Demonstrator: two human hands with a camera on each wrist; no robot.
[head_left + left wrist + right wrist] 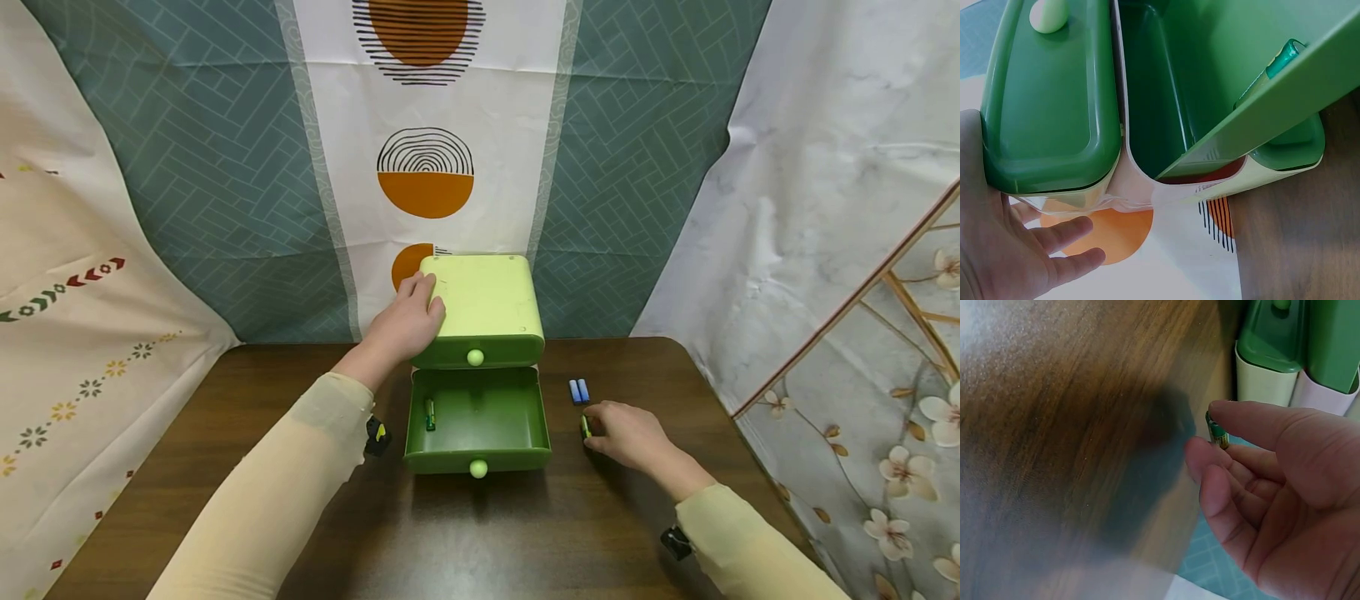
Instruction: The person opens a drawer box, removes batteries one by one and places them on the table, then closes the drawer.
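A small green drawer cabinet (487,292) with a pale lime top stands at the back of the table. Its middle drawer (495,417) is pulled out, and one green battery (430,414) lies inside near the left wall. My left hand (408,321) rests on the cabinet's upper left side, thumb on the top and fingers extended along the side. To the right of the cabinet, my right hand (630,433) pinches a second green battery (1217,432) between thumb and fingers, close over the table. Two blue batteries (579,392) lie side by side just beyond that hand.
The upper drawer, with a round light knob (475,357), is closed above the pulled-out one. Brown wood table (600,533) extends around the cabinet. A patterned cloth (427,108) hangs right behind it, and a floral cloth (885,433) borders the right edge.
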